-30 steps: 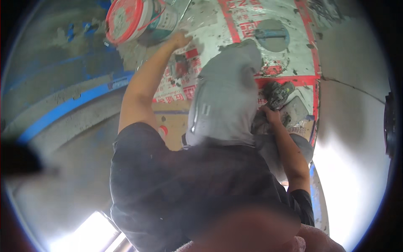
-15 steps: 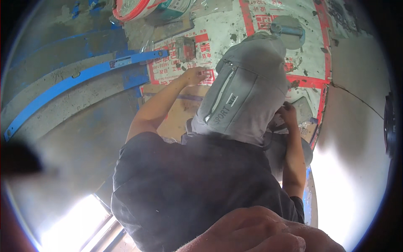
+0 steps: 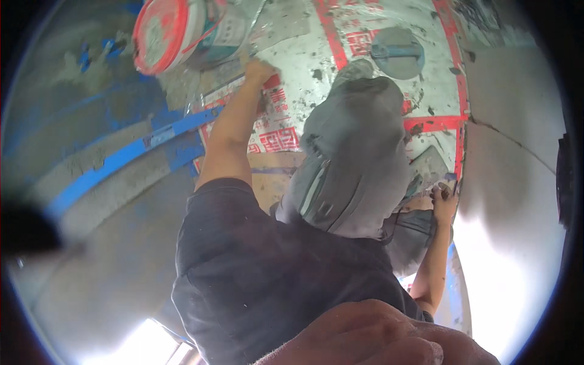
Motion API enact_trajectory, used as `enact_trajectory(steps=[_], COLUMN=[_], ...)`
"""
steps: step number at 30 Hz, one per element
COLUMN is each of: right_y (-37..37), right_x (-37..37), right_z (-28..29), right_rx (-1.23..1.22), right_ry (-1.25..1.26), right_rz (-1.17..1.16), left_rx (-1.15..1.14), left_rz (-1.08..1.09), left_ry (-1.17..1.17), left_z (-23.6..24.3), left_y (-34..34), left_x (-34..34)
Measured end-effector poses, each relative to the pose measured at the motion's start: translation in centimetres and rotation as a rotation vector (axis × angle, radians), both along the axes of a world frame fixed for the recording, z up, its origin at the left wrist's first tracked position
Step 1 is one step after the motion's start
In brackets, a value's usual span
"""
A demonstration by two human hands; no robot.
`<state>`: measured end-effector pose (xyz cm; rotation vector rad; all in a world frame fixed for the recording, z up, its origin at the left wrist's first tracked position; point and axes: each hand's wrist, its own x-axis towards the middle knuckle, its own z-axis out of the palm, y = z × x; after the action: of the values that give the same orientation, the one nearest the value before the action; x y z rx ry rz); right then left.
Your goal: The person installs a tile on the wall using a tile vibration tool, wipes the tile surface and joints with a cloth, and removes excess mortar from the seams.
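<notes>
A curled hand (image 3: pixel 377 337) sits at the lower edge, just above a co-worker's dark back (image 3: pixel 274 274) — whether it grips anything, I cannot tell. The other hand is out of view. The co-worker's far hand (image 3: pixel 258 70) reaches near a red-rimmed bucket (image 3: pixel 167 33). A blue bar (image 3: pixel 121 158) runs lower-left to upper-right — bare grey floor (image 3: pixel 109 261) lies beside it.

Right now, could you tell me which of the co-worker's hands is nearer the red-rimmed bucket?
The outstretched hand beside the bucket; the other hand rests by the trowel.
</notes>
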<state>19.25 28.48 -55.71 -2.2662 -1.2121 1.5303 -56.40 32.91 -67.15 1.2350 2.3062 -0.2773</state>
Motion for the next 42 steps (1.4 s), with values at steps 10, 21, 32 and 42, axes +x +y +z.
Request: enact_trajectory(steps=[10, 21, 32, 42], right_y=[-0.2, 0.6, -0.9, -1.2], right_x=[1.7, 6.3, 3.6, 6.4], right_z=[-0.3, -3.8, -5.6, -6.3], right_rx=[0.051, -0.053, -0.039, -0.102], right_ry=[-0.256, -0.292, -0.254, -0.210], right_rz=[0.256, 0.071, 0.213, 0.016], left_rx=[0.028, 0.048, 0.014, 0.030], left_rz=[0.320, 0.037, -0.050, -0.048], left_ry=[-0.573, -0.528, -0.418, -0.340], left_z=[5.8, 10.0, 8.3, 6.5], left_y=[0.2, 0.1, 2.5, 2.5], left_x=[4.4, 6.8, 2.9, -1.0])
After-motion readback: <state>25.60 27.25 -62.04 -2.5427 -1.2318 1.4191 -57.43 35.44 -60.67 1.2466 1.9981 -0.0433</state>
